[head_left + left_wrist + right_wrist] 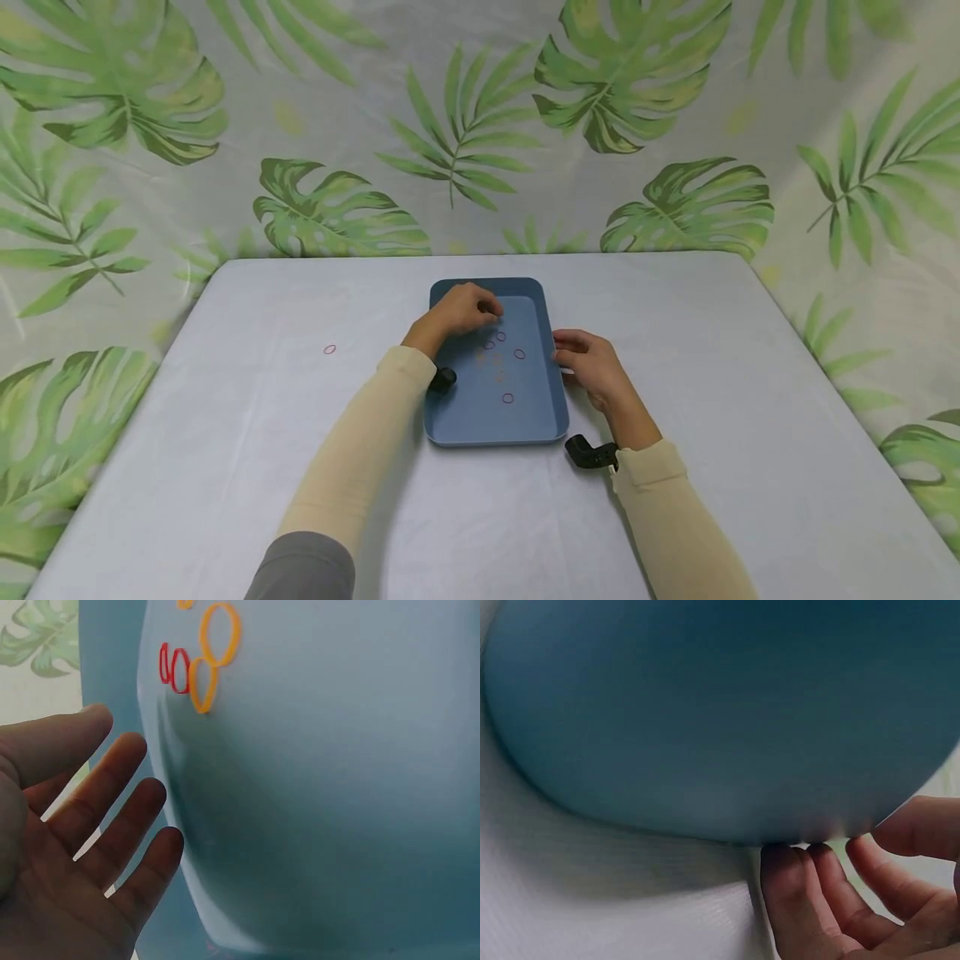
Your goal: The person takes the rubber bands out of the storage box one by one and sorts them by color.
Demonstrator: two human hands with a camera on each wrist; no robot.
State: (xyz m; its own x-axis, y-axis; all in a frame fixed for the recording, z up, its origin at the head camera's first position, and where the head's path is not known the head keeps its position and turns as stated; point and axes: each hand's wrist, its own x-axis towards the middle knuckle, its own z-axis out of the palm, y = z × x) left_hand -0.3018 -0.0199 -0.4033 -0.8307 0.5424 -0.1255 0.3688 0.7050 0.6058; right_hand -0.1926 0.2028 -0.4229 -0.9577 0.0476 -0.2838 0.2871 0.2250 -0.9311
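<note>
A blue rectangular tray (pixel 465 425) lies on the white table. In it lie several thin red rings like rubber bands (pixel 520 354) and some orange ones (pixel 237 637). Over the tray's far left part hovers my left hand (pixel 461 310), its fingers loosely bent. The left wrist view shows that hand (pixel 82 840) with its fingers apart and nothing held. My right hand (pixel 595 363) is at the tray's right side. In the right wrist view, fingertips of the right hand (pixel 862 900) touch the tray's outer wall (pixel 705 802).
One more red ring (pixel 326 352) lies on the tablecloth (pixel 225 433) left of the tray. Behind the table hangs a leaf-patterned cloth (pixel 480 225). Each wrist wears a small black camera (pixel 588 454).
</note>
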